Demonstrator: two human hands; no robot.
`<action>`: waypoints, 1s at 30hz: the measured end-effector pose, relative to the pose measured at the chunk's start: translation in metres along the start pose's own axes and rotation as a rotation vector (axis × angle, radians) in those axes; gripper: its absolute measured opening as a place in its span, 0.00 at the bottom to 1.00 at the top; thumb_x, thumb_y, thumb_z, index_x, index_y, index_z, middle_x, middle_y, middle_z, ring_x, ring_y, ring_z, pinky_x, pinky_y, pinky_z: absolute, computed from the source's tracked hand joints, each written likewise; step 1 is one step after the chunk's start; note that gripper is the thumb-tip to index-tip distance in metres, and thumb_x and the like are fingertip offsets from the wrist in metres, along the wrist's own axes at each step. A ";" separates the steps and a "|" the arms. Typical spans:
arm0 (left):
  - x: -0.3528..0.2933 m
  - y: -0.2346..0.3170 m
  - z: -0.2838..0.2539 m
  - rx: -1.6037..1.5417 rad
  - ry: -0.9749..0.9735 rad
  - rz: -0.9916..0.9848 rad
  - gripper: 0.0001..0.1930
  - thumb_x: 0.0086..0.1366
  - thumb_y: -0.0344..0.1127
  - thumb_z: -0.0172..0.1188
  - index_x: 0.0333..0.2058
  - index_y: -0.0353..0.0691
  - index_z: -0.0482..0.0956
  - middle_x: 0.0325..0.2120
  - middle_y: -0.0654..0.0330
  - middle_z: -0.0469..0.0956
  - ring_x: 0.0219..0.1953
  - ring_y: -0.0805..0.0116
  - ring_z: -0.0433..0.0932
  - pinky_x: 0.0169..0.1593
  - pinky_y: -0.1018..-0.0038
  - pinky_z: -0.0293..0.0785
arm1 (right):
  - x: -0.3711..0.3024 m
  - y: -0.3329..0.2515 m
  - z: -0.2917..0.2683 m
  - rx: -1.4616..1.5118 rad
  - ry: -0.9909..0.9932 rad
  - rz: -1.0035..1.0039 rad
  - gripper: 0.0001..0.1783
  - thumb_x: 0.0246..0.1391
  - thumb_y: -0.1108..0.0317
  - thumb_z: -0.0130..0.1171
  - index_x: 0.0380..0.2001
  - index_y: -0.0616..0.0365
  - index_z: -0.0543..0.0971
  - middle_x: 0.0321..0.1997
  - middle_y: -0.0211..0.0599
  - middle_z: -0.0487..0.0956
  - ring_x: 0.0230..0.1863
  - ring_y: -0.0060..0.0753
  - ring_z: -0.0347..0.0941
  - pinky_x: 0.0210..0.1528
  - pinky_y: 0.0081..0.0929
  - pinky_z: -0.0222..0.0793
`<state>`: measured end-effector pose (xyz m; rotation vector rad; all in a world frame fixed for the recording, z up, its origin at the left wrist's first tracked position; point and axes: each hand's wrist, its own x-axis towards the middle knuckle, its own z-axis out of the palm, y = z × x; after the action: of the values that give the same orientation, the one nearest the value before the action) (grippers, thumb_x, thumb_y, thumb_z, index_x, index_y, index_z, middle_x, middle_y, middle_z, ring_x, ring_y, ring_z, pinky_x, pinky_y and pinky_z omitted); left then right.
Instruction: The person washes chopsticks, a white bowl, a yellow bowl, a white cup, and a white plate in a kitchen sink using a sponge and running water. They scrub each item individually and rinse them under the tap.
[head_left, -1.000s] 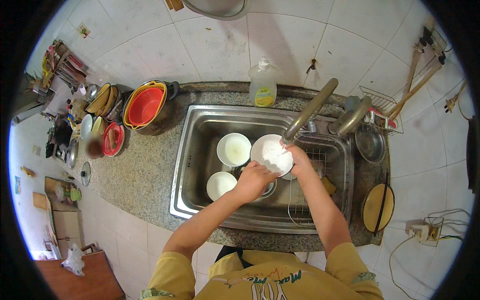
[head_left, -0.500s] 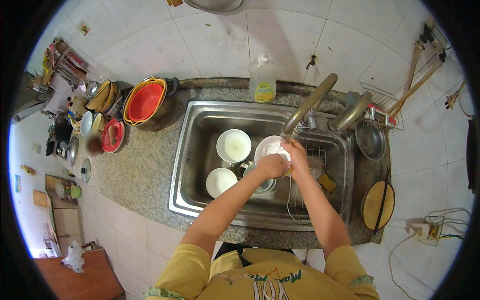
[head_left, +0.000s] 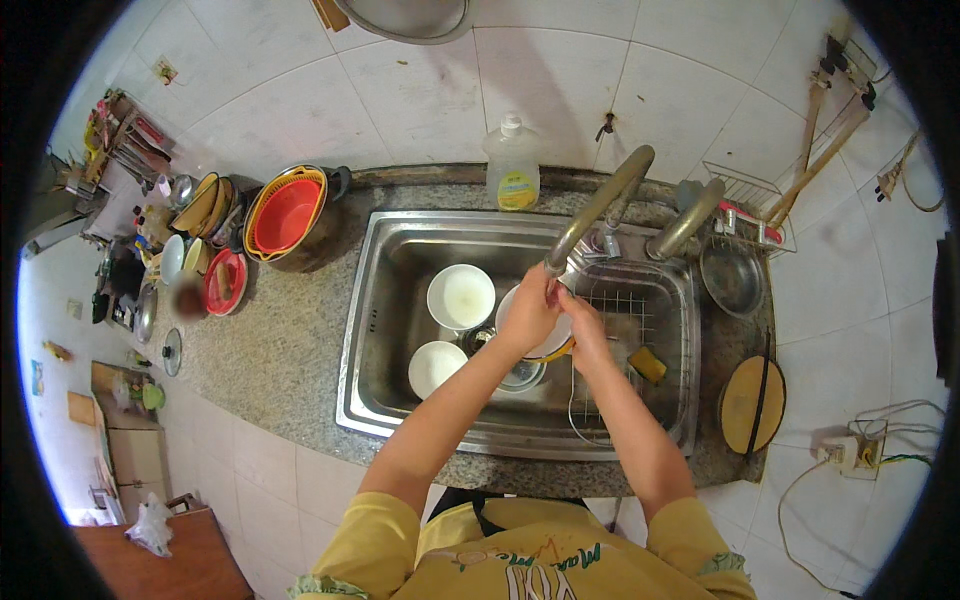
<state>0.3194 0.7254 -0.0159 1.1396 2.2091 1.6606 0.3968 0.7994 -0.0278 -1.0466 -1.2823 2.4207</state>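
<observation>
A white bowl [head_left: 558, 340] with a yellow-orange edge is tilted under the curved tap spout [head_left: 598, 212], above the sink [head_left: 402, 255]. My right hand [head_left: 586, 328] grips its right side. My left hand [head_left: 530, 318] lies across the bowl, its fingers bunched just below the spout and close to my right fingertips. What those fingers hold, if anything, is hidden. To the left, on the sink bottom, stand two white bowls, one farther [head_left: 461, 296] and one nearer [head_left: 437, 369]. A glass-like bowl [head_left: 522, 376] sits partly under my left forearm.
A wire rack [head_left: 615, 310] and a yellow sponge [head_left: 648, 365] lie at the sink's right. Behind it stands a clear soap bottle [head_left: 514, 170]. A pot with red and yellow baskets [head_left: 287, 215] is at left; a round board with chopsticks [head_left: 752, 405] is at right.
My left hand has moved up from inside the bowl to just under the spout. The bowl has tilted and come slightly nearer to me. My right hand keeps its hold.
</observation>
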 end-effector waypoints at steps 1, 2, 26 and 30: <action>0.004 0.004 -0.005 0.189 -0.070 0.112 0.09 0.53 0.31 0.53 0.35 0.40 0.70 0.27 0.57 0.71 0.27 0.63 0.70 0.29 0.72 0.65 | -0.002 -0.001 0.001 -0.001 0.002 -0.002 0.17 0.50 0.57 0.51 0.37 0.57 0.72 0.35 0.31 0.73 0.37 0.25 0.68 0.39 0.23 0.62; 0.009 0.012 -0.017 0.385 -0.135 0.224 0.08 0.52 0.31 0.53 0.33 0.39 0.71 0.28 0.54 0.71 0.29 0.57 0.69 0.32 0.68 0.65 | -0.006 -0.005 0.005 -0.002 -0.004 -0.005 0.17 0.49 0.57 0.52 0.38 0.58 0.72 0.36 0.32 0.73 0.38 0.25 0.68 0.40 0.22 0.60; -0.039 -0.004 -0.051 0.017 -0.020 -0.286 0.19 0.48 0.20 0.44 0.42 0.33 0.62 0.34 0.44 0.70 0.38 0.47 0.71 0.39 0.63 0.68 | 0.008 0.019 0.013 0.376 0.001 0.060 0.14 0.46 0.74 0.50 0.40 0.60 0.69 0.38 0.36 0.72 0.39 0.33 0.70 0.39 0.30 0.67; -0.034 0.014 -0.068 0.158 0.017 -0.100 0.21 0.46 0.20 0.46 0.43 0.34 0.62 0.35 0.42 0.69 0.39 0.43 0.68 0.42 0.63 0.65 | 0.008 0.013 0.015 0.346 -0.131 -0.108 0.14 0.48 0.75 0.48 0.41 0.60 0.70 0.38 0.34 0.73 0.39 0.30 0.70 0.40 0.25 0.65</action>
<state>0.3142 0.6533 0.0112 1.0333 2.4014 1.4850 0.3828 0.7863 -0.0363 -0.7168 -0.8814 2.5384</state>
